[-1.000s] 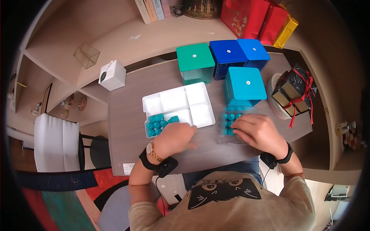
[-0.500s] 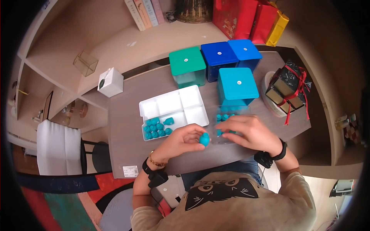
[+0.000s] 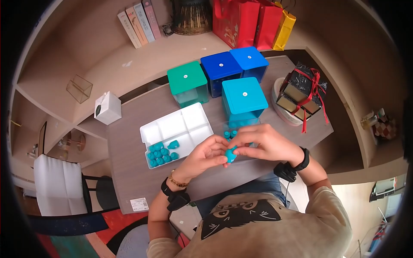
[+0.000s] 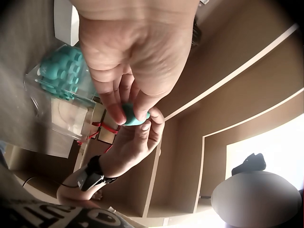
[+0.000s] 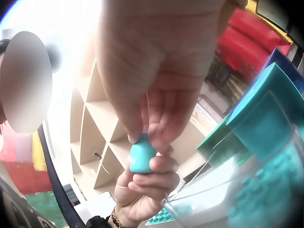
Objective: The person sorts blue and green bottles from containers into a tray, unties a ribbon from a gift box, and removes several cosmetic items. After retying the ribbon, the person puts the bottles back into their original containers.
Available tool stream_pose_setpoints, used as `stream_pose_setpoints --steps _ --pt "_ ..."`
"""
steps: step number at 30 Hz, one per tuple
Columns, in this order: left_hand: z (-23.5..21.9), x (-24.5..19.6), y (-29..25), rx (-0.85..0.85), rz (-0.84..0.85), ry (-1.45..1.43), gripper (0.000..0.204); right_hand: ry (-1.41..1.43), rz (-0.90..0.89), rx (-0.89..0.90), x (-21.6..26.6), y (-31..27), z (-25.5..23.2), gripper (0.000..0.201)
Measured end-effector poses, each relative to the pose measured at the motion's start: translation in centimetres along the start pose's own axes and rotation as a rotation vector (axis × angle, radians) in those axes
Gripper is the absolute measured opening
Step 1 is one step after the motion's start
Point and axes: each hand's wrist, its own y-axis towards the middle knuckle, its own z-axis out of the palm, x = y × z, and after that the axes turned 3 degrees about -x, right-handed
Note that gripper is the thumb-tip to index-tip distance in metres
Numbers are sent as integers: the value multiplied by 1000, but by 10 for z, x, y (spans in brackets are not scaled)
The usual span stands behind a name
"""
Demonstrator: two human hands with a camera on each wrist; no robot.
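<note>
Between both hands, above the table's front part, is a small teal bottle (image 3: 231, 155) with a wider body and a narrower top. My left hand (image 3: 201, 159) grips its body from the left between thumb and fingers. From the right, my right hand (image 3: 263, 145) pinches the narrow top. The right wrist view shows a pale mark on the body of this bottle (image 5: 141, 157). Several similar teal bottles (image 3: 159, 154) are in the near left compartment of a white divided tray (image 3: 171, 127). More teal bottles (image 4: 61, 71) stand in a clear box, partly hidden behind the right hand in the head view.
Boxes with lids stand behind: green (image 3: 186, 78), dark blue (image 3: 220, 65), light blue (image 3: 249, 58) and teal (image 3: 245, 96). Ribboned black boxes (image 3: 301, 92) are at the right on a round pale base. A white tissue box (image 3: 108, 109) sits at the left.
The left hand left the tray with a teal bottle and moved right. The right hand came off the clear box to the bottle's top. The head view has shifted.
</note>
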Motion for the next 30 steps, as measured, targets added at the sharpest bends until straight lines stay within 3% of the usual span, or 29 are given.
stream_pose_setpoints --steps 2,8,11,14,23,30 --pt "2 -2 0 -28 14 69 38 -58 1 0 -1 -2 -5 18" --pt "-22 -31 -31 -603 231 1234 20 -490 3 36 0 -12 -27 15" --pt "-49 -35 -51 -739 247 1554 16 -660 8 218 -11 -16 -21 14" --pt "-64 -30 -63 -747 151 1640 18 -759 -123 258 -30 -15 -8 13" --pt "-57 -18 -50 -680 -5 1877 25 -976 -173 394 -58 -12 17 9" --pt "-65 -9 -41 -635 -111 1989 31 -997 -221 329 -73 -17 24 8"
